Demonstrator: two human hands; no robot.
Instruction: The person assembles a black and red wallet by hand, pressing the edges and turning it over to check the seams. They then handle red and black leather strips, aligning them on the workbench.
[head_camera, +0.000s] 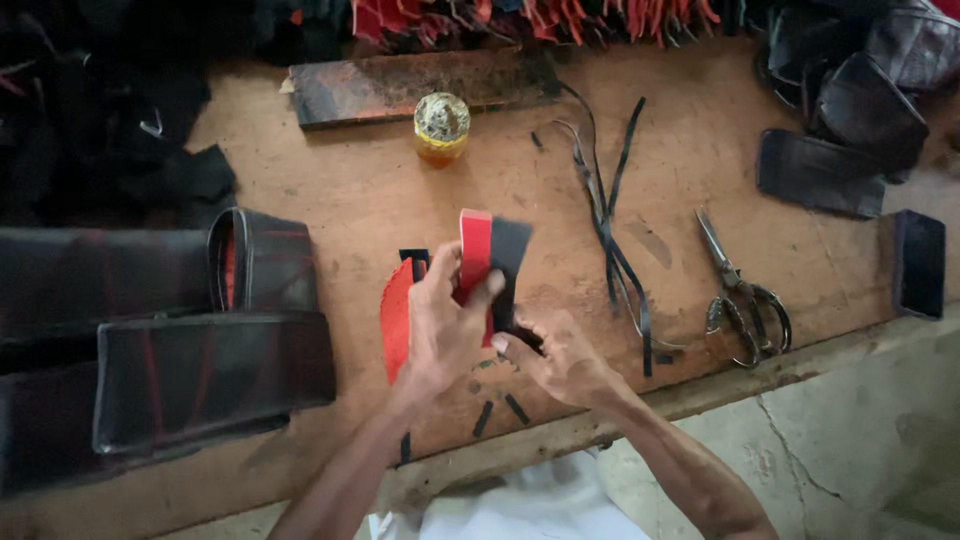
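Red and black leather meets between my two hands: a stiff, flat folded piece (492, 262), red face to the left of my fingertips, black face to the right, its long axis standing nearly upright and rising above my knuckles. My left hand (440, 325) is the nearer to it and carries it, thumb pressed across the red face and fingers closed behind. My right hand (562, 358) sits just below and to the right, fingers pinched narrow on the piece's lower black edge; what exactly lies under those fingertips is hidden.

Just left of my left hand lies a red textured strip (396, 318) on the workbench (360, 190), curved and grainy, partly behind my wrist. Below my right hand, small black offcuts (500, 412) rest on the worn wood.

Further right of my fingers, thin black leather strips (608, 215) trail in long limp lines, and beyond them a pair of metal scissors (742, 298) lies with its blades pointing away from me. To the left, well apart, stand dark sewn bag shells (205, 375), boxy and matte with a faint sheen.

Beyond my fingertips sits a small glass jar (441, 128) with a gold lid and amber contents, and behind it a dark flat board (420, 85).
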